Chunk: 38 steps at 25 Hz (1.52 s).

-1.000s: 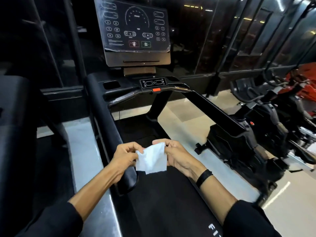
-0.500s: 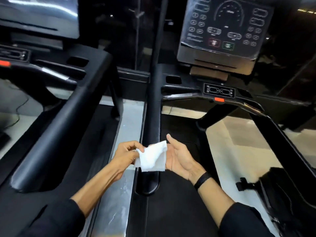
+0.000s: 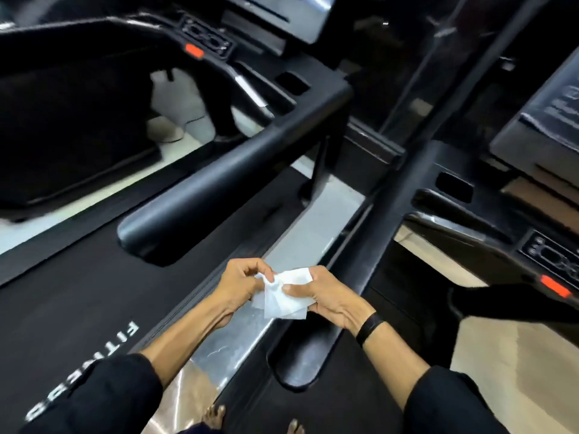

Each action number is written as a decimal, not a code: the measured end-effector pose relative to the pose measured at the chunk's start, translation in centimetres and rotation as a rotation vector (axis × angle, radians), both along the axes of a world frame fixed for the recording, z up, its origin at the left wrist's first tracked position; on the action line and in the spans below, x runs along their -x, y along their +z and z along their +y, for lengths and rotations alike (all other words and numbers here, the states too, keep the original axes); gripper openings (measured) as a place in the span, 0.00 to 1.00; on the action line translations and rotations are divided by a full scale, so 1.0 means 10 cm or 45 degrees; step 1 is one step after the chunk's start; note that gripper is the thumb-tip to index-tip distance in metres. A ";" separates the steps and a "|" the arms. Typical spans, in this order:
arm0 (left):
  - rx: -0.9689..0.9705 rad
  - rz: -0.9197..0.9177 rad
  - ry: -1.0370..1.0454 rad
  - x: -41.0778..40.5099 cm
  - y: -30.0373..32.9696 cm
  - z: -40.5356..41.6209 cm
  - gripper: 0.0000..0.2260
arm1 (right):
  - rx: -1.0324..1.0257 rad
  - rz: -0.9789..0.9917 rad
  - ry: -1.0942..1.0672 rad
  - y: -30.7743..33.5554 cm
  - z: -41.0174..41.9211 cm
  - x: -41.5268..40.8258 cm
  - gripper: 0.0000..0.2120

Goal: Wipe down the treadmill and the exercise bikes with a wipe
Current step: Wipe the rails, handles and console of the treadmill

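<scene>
Two hands: left hand [image 3: 239, 285] and right hand [image 3: 326, 297] both pinch the crumpled white wipe [image 3: 283, 296], held over the silver side rail [image 3: 250, 324] between two treadmills.
Wipe axis: bunched, no clear long axis; a flat corner points up-right.
Near edge: bare toes [image 3: 214, 416] cut off at the frame bottom.
Room: black treadmill belt [image 3: 78, 308] lies open at left; black padded handrail [image 3: 225, 183] ends just beyond the hands; long black handrail [image 3: 369, 233] runs close by the right hand.
Far: blurred console [image 3: 282, 14], cropped; red stop tab [image 3: 194, 51].
</scene>
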<state>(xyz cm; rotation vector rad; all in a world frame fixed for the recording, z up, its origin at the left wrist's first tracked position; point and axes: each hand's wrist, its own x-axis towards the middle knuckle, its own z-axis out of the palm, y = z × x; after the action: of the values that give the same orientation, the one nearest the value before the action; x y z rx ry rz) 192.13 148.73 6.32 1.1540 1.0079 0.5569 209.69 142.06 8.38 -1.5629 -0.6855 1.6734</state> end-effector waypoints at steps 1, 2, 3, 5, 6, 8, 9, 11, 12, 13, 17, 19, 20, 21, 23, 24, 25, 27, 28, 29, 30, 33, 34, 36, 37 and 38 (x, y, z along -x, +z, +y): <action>-0.012 0.015 0.050 0.03 -0.04 -0.01 0.22 | 0.008 -0.019 0.080 -0.06 0.08 0.00 0.15; -0.020 0.033 0.105 0.06 -0.10 -0.01 0.22 | 0.000 -0.038 0.155 -0.11 0.16 -0.02 0.14; -0.019 0.051 0.176 0.08 -0.15 -0.04 0.21 | -0.014 -0.049 0.238 -0.17 0.24 -0.04 0.14; -0.015 0.078 0.340 0.07 -0.21 -0.14 0.19 | -0.053 -0.067 0.379 -0.28 0.34 -0.07 0.13; -0.011 0.085 0.420 0.04 -0.24 -0.21 0.17 | -0.077 -0.087 0.456 -0.32 0.37 -0.09 0.13; 0.062 0.045 0.604 -0.07 -0.34 -0.41 0.18 | -0.102 -0.119 0.609 -0.33 0.40 -0.17 0.13; 0.081 0.027 0.680 -0.11 -0.35 -0.49 0.20 | -0.129 -0.133 0.654 -0.32 0.41 -0.21 0.12; 0.063 0.028 0.794 -0.19 -0.32 -0.65 0.20 | -0.213 -0.148 0.793 -0.31 0.40 -0.27 0.12; 0.070 0.034 0.849 -0.22 -0.34 -0.74 0.19 | -0.250 -0.153 0.865 -0.29 0.39 -0.30 0.12; 0.075 0.017 0.911 -0.27 -0.34 -0.84 0.18 | -0.303 -0.179 0.947 -0.27 0.36 -0.33 0.12; 0.112 -0.007 1.154 -0.37 -0.27 -1.18 0.12 | -0.742 -0.552 1.234 -0.20 0.25 -0.41 0.16; 0.084 0.033 1.287 -0.34 -0.27 -1.31 0.16 | -0.876 -0.707 1.512 -0.24 0.16 -0.36 0.15; 0.085 0.032 1.340 -0.30 -0.27 -1.36 0.16 | -0.861 -0.763 1.697 -0.27 0.07 -0.27 0.15; 0.109 0.010 1.391 -0.25 -0.26 -1.40 0.16 | -0.844 -0.852 1.903 -0.32 -0.05 -0.16 0.16; 0.124 -0.026 1.453 -0.18 -0.25 -1.50 0.15 | -0.965 -1.147 2.209 -0.47 -0.35 0.07 0.21; 0.121 -0.025 1.449 -0.16 -0.28 -1.54 0.14 | -1.088 -1.310 2.240 -0.52 -0.50 0.13 0.24; 0.119 -0.018 1.439 -0.15 -0.31 -1.57 0.14 | -1.192 -1.389 2.206 -0.52 -0.62 0.14 0.26; 0.107 -0.013 1.429 -0.12 -0.33 -1.60 0.14 | -1.306 -1.397 2.085 -0.41 -0.73 -0.01 0.32; 0.102 -0.016 1.422 -0.10 -0.34 -1.62 0.13 | -1.313 -1.382 2.052 -0.36 -0.73 -0.13 0.34; 0.106 -0.020 1.415 -0.09 -0.36 -1.64 0.13 | -1.271 -1.392 2.065 -0.30 -0.72 -0.26 0.38; 0.110 -0.019 1.412 -0.10 -0.36 -1.67 0.13 | -1.198 -1.447 2.080 -0.25 -0.70 -0.39 0.42; 0.082 -0.025 1.414 -0.11 -0.32 -1.75 0.13 | -0.868 -1.687 1.991 -0.21 -0.44 -0.52 0.53; 0.082 -0.034 1.412 -0.10 -0.32 -1.77 0.12 | -0.702 -1.688 1.967 -0.19 -0.31 -0.45 0.55; 0.083 -0.032 1.410 -0.08 -0.34 -1.79 0.12 | -0.403 -1.602 1.961 -0.24 -0.10 -0.21 0.52; 0.083 -0.031 1.399 -0.08 -0.35 -1.79 0.12 | -0.310 -1.576 1.989 -0.27 -0.07 -0.05 0.49; 0.090 -0.034 1.384 -0.08 -0.37 -1.79 0.12 | -0.309 -1.581 2.041 -0.30 -0.10 0.09 0.46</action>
<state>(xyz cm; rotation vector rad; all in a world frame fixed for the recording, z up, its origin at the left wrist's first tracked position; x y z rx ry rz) 192.98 130.80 2.62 0.4433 1.5871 1.3620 208.77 141.02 5.34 -1.7623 -3.2162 0.9751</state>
